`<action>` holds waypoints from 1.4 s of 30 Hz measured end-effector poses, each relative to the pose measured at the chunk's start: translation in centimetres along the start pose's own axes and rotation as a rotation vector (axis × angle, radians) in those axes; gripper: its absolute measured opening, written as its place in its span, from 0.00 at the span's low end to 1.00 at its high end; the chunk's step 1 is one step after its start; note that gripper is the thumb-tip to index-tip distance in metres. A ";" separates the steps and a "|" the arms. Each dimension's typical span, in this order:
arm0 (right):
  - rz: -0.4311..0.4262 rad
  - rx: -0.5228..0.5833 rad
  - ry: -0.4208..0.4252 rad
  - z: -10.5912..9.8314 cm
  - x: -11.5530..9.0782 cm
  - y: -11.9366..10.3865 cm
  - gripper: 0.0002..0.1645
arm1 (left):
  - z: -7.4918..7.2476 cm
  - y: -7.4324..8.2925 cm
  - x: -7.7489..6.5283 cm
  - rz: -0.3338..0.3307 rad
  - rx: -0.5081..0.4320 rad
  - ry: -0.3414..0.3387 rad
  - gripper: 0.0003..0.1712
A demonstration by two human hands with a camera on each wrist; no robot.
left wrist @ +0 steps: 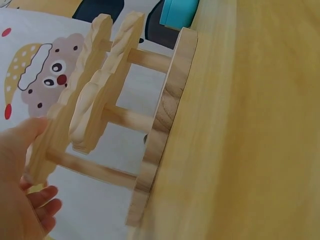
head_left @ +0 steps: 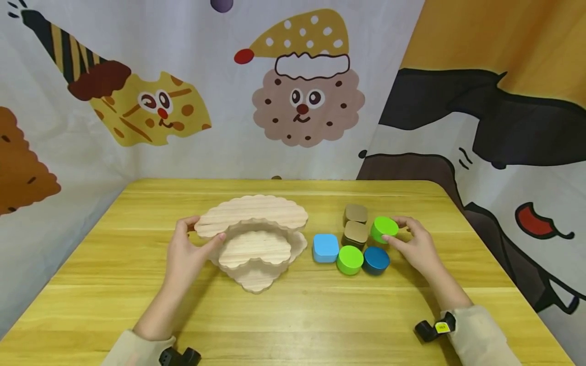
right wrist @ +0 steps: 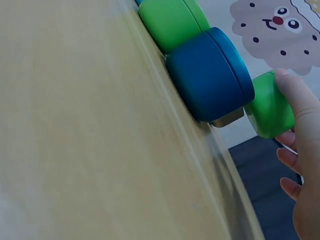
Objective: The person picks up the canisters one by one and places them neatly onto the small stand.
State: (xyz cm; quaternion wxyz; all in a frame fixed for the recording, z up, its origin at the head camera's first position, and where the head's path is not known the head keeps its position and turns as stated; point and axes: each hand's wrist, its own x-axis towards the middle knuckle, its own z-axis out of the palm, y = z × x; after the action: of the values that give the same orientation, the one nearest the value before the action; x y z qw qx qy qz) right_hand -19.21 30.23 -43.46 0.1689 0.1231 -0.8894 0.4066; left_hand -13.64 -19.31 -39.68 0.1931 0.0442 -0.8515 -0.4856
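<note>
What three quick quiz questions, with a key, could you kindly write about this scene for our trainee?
1. Which hand holds the scalloped wooden stand?
2. True or false: the right hand pinches a square brown tin.
3. Fill in: in the head view, the square light-blue tin stands to the ____ of the round dark-blue tin.

Key:
1. The left hand.
2. False; it pinches a round green tin.
3. Left.
</note>
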 end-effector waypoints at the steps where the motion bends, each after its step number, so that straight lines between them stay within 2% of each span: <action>1: -0.005 -0.003 0.002 0.0 0.0 -0.2 0.29 | 0.0 0.0 0.0 0.001 0.002 0.002 0.45; 23: -0.096 0.000 0.077 -0.5 0.5 -4.4 0.28 | -0.4 0.2 0.5 0.011 0.039 -0.007 0.44; 42: -0.168 0.031 0.104 -0.1 1.5 -10.9 0.31 | -0.4 0.5 0.1 -0.006 0.024 -0.006 0.43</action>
State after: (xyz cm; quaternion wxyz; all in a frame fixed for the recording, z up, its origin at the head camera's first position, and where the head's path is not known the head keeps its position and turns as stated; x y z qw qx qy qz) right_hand -16.70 23.24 -35.39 0.2462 0.1785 -0.8596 0.4106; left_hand -13.54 -19.40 -39.01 0.1885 0.0476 -0.8577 -0.4759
